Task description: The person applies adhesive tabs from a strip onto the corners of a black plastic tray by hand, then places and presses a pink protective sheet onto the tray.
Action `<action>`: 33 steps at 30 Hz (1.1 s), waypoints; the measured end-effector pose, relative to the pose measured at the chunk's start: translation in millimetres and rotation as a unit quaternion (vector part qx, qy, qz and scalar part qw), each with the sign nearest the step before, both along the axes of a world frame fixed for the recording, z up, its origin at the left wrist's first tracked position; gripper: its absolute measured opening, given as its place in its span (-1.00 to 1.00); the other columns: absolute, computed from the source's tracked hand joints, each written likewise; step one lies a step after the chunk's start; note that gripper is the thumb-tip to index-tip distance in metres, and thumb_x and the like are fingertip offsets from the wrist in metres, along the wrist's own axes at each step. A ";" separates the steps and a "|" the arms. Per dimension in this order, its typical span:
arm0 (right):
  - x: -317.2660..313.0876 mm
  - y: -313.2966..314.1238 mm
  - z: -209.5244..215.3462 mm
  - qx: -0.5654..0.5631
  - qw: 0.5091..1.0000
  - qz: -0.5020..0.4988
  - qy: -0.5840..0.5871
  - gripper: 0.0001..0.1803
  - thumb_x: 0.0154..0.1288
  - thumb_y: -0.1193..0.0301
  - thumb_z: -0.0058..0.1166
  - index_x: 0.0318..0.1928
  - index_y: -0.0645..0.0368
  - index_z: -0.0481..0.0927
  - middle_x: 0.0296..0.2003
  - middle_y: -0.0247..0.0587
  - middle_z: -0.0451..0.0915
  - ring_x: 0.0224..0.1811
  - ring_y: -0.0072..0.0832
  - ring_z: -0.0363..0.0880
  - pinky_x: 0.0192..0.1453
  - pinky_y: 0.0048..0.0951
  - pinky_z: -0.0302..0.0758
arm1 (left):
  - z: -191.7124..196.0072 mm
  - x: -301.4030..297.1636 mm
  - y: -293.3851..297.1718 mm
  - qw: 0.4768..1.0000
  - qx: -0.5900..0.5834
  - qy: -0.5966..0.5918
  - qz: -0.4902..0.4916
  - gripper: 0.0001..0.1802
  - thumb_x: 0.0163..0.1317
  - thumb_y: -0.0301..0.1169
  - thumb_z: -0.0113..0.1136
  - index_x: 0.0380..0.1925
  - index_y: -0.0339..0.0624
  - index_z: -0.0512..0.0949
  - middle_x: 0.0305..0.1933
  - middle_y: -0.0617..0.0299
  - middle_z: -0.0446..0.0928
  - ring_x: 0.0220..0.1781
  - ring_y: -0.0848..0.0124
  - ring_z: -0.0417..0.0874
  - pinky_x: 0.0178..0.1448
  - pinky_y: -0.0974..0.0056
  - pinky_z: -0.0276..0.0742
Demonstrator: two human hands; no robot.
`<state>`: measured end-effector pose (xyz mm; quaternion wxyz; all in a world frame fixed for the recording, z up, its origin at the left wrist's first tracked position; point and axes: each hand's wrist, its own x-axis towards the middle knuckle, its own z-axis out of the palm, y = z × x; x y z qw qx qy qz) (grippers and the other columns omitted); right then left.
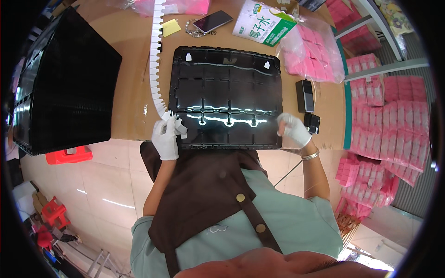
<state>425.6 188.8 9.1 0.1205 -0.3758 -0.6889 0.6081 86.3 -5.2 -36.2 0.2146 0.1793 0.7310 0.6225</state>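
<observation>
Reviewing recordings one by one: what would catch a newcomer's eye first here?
A glossy black compartment tray lies mid-table, with the gloved left hand pinching the end of a white notched strip at its near-left corner and the gloved right hand at its near-right corner. Pink boxes fill the shelving on the right.

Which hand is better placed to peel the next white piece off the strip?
Probably the left hand: it already pinches the near end of the white strip at the black tray's left edge. The right hand is across the tray, at its right edge.
</observation>
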 end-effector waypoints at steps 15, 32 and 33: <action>-183.3 274.5 97.6 0.567 0.787 -0.146 -0.195 -0.75 0.13 0.46 -0.01 -0.19 0.14 0.66 -0.27 0.12 0.60 -0.22 -0.03 0.59 -0.09 -0.18 0.49 | 93.4 -41.2 -17.6 0.988 0.089 -0.124 -0.003 -0.78 0.26 -0.34 0.16 -0.28 -0.30 0.59 -0.54 0.24 0.57 -0.70 0.72 0.30 -0.63 0.59 0.12; -257.4 -93.8 23.8 -0.010 0.979 0.008 0.204 -0.91 0.06 0.58 0.21 -0.37 0.27 0.58 -0.42 -0.37 0.55 -0.39 -0.65 0.48 -0.27 -0.59 0.43 | 78.0 -9.2 -1.0 0.963 0.155 -0.221 -0.023 -0.78 0.28 -0.34 0.15 -0.30 -0.32 0.57 -0.50 0.26 0.53 -0.64 0.61 0.42 -0.59 0.48 0.30; -252.6 -95.6 24.7 0.037 0.974 -0.013 0.222 -0.91 0.03 0.60 0.20 -0.39 0.27 0.58 -0.41 -0.36 0.52 -0.40 -0.63 0.48 -0.27 -0.58 0.43 | 77.7 -8.9 1.5 0.961 0.153 -0.227 -0.029 -0.78 0.28 -0.34 0.15 -0.30 -0.32 0.57 -0.50 0.26 0.53 -0.64 0.61 0.42 -0.59 0.48 0.30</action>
